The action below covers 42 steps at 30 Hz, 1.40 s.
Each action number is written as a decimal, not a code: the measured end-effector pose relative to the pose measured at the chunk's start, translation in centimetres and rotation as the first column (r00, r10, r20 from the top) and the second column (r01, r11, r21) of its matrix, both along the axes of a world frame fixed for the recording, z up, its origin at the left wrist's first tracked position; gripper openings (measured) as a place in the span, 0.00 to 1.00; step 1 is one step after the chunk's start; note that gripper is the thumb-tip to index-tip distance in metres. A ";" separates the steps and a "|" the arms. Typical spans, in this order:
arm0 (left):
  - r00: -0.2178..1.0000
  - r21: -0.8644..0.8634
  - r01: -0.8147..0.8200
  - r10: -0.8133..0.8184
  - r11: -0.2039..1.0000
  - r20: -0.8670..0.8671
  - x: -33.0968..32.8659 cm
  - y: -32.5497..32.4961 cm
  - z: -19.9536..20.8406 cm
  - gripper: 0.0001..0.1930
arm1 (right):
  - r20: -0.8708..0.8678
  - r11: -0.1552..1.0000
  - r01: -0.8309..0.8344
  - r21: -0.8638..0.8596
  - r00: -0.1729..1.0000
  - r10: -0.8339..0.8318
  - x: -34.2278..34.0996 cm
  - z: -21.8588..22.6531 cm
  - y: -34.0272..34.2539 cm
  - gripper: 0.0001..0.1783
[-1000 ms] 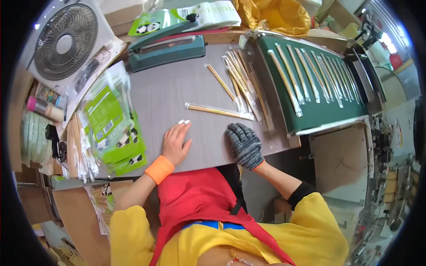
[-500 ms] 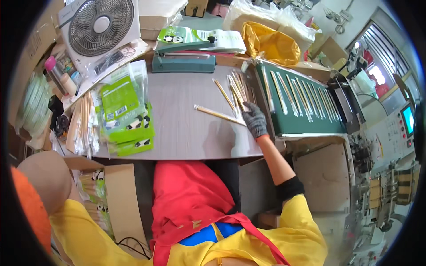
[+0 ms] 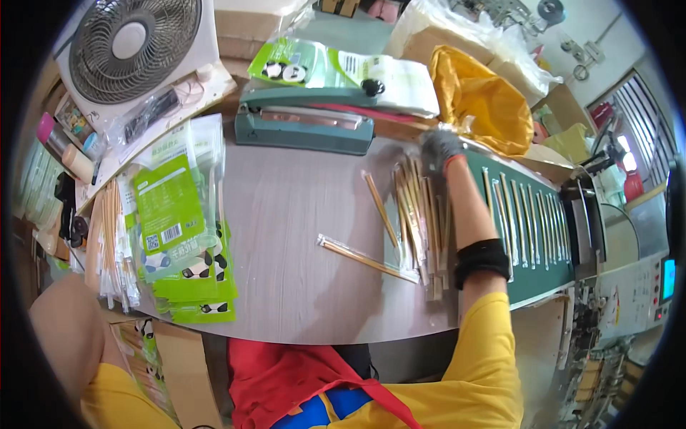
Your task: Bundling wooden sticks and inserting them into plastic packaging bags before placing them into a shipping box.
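Note:
My right hand [image 3: 439, 149], in a grey glove, is at the table's far right edge, beside a pile of thin wooden sticks in clear wrappers [image 3: 411, 204]. Motion blur hides its fingers, so I cannot tell whether it holds anything. One wrapped stick pair [image 3: 368, 259] lies slanted in front of the pile; another [image 3: 380, 207] leans just left of it. More wrapped sticks lie in a row on the green conveyor belt [image 3: 532, 282], right of my forearm. My bent left arm [image 3: 68, 325] shows at the lower left; its hand is out of view.
Green printed pouches [image 3: 171, 204] are stacked at the table's left, next to loose sticks [image 3: 113, 243]. A teal bag sealer [image 3: 304, 125] stands at the back, with more pouches [image 3: 343, 71] behind it. A yellow bag [image 3: 479, 104] and a fan [image 3: 132, 43] stand beyond.
My right hand has moved away from the near part of the pile toward the table's far right edge. The view has shifted, and more sticks of the pile show.

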<state>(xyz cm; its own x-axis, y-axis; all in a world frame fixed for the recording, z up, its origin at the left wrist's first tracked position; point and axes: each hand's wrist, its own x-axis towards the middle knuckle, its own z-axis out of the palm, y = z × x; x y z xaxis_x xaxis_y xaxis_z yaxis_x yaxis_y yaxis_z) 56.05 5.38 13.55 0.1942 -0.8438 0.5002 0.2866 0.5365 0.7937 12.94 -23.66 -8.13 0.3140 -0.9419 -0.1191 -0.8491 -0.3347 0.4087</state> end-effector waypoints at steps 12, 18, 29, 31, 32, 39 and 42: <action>0.903 -0.029 0.168 -0.166 0.985 -0.397 -1.5 0.7 -0.6 0.16 | 0.505 0.747 0.413 -0.521 0.855 -0.120 -21.1 12.1 2.4 0.23; 0.826 0.023 0.259 -0.209 0.966 -0.523 -1.9 6.9 2.3 0.16 | 0.306 0.748 0.615 -0.248 0.783 -0.542 -16.4 15.7 7.3 0.21; 0.606 -0.245 0.762 -0.794 0.599 -0.056 -4.0 13.6 7.0 0.11 | 0.522 0.820 0.572 0.018 0.694 -0.495 1.6 2.6 21.3 0.47; 0.637 -0.285 0.729 -0.769 0.623 -0.051 -3.2 16.1 7.9 0.10 | 0.675 0.763 0.646 0.020 0.554 -0.487 -1.2 -1.3 22.3 0.46; 0.666 -0.296 0.699 -0.743 0.651 -0.063 -2.5 17.3 7.6 0.10 | 0.540 0.607 0.764 0.221 0.422 -0.728 1.3 -0.7 22.4 0.50; 0.571 -0.469 0.699 -0.816 0.541 -0.090 1.2 19.0 7.3 0.11 | 0.433 0.812 0.569 -0.131 0.769 -0.469 7.1 -3.7 27.5 0.42; 0.430 -0.560 0.736 -0.902 0.380 -0.046 -1.4 16.9 8.0 0.11 | 0.519 0.848 0.506 -0.160 0.774 -0.364 9.1 -6.1 29.4 0.43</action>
